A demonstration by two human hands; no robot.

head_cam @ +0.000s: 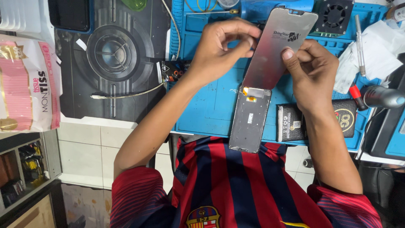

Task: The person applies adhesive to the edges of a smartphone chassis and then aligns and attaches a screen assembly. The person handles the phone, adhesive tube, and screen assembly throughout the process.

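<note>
Panel pinched from both sides

Left hand [219, 48] closed on the silver screen panel's [276, 48] left edge; right hand [312, 69] thumb pressed to its right edge. Long axis tilted up-right, hinged by an orange flex [245, 90] to the phone frame [249, 120] over the blue bench mat [206, 105].

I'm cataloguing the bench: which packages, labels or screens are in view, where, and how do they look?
Tissue pack: far left, soft, pink and white.
Display panel: held by both hands, silver back, small dark label.
Phone frame: below the panel, grey, rectangular.
Black box: right of the frame, white markings.
</note>
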